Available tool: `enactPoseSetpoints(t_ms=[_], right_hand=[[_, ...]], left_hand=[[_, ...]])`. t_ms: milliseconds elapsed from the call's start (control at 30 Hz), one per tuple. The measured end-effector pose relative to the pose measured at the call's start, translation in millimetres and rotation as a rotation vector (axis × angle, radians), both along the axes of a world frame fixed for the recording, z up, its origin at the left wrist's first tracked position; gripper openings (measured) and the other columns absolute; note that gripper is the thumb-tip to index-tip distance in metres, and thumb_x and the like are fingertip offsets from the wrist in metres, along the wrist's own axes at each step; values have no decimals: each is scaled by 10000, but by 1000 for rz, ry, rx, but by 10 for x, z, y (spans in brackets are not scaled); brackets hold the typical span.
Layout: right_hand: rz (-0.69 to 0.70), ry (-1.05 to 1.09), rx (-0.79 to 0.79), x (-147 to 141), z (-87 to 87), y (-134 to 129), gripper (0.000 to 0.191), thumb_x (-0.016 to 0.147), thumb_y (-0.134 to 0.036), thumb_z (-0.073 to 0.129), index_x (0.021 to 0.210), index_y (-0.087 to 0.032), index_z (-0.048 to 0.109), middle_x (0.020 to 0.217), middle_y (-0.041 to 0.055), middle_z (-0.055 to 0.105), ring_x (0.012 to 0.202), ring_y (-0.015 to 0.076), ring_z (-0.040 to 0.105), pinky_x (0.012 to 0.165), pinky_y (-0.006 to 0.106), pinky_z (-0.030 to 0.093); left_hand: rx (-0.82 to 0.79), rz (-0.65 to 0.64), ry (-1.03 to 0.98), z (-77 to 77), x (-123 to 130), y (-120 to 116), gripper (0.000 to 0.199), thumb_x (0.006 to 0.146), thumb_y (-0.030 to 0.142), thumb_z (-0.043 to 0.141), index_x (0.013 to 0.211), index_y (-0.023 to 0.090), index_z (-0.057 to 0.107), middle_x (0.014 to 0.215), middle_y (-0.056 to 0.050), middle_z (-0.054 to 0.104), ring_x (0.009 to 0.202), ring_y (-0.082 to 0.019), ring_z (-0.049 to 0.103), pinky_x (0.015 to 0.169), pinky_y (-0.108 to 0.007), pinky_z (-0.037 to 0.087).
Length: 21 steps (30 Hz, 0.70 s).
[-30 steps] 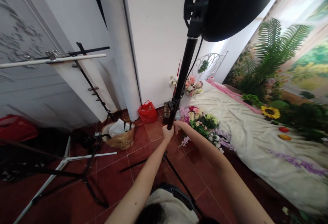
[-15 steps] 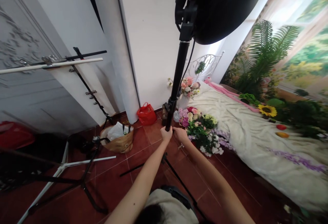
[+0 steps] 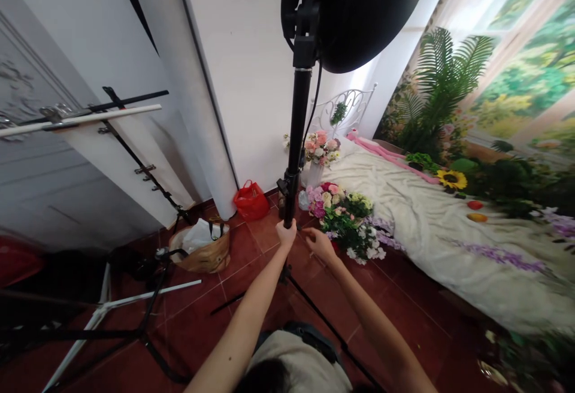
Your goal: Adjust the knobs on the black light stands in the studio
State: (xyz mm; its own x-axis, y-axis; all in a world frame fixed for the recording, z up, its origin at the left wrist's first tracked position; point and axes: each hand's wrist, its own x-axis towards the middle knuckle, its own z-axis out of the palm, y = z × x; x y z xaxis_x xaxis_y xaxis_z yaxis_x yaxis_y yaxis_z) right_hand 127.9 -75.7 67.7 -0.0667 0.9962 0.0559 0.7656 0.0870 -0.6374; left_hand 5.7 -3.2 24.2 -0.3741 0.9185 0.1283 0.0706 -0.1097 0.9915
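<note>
A black light stand [image 3: 298, 123] rises in front of me, with a large black lamp head [image 3: 359, 15] at its top. My left hand [image 3: 286, 235] is wrapped round the pole, low down. Just right of the pole, my right hand [image 3: 320, 245] has its fingers curled in a pinch beside a small dark part at the pole. What the fingertips hold, if anything, is too small to make out. Higher on the pole sits a clamp collar [image 3: 286, 186], and a thin cable [image 3: 317, 99] hangs along it. The stand's dark legs [image 3: 314, 309] spread over the floor.
On the right is a bed with a cream cover [image 3: 417, 219] and flowers. Bouquets [image 3: 345, 213] stand on the floor beside it. Left are a red bag [image 3: 251, 201], a woven basket [image 3: 206, 255], a white-legged stand [image 3: 103, 308] and a crossbar with clips [image 3: 81, 115].
My right hand has drawn slightly away from the pole, while my left hand keeps its grip. The view has turned right, so the lamp and stand appear further left.
</note>
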Motion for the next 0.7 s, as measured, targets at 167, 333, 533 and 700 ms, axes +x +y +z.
enactPoseSetpoints(t_ms=[167,333,533,700], right_hand=[[98,501,385,-314,957,269,478,757,-302,614,1212,-215,495,1142,68,619,1031,188,600,932,354,476],[100,531,386,-548,1410,429,501,735,-365,671,1180,-248,474,1036,50,660,888,189,656,777,347,559],[183,703,348,-536,1518,521,479,698,-379,709,1113,-234,517,998,31,679,911,196,666,796,331,564],[220,788,429,-521,1889,571,543,667,-414,732,1125,-195,540,1010,42,674,955,185,649,872,320,538]], left_hand=[[22,-32,19,-1,-20,5,230,631,314,610,500,131,566,499,-23,537,473,-110,480,459,-206,353],[23,-63,46,-48,-33,21,218,652,309,609,530,129,593,538,-40,575,518,-138,530,500,-224,399],[69,-149,122,53,-133,-120,256,706,386,609,724,134,643,654,-40,628,627,-155,578,614,-252,453],[113,-304,164,25,-298,-280,282,725,418,620,852,165,625,795,-41,659,749,-158,610,735,-271,462]])
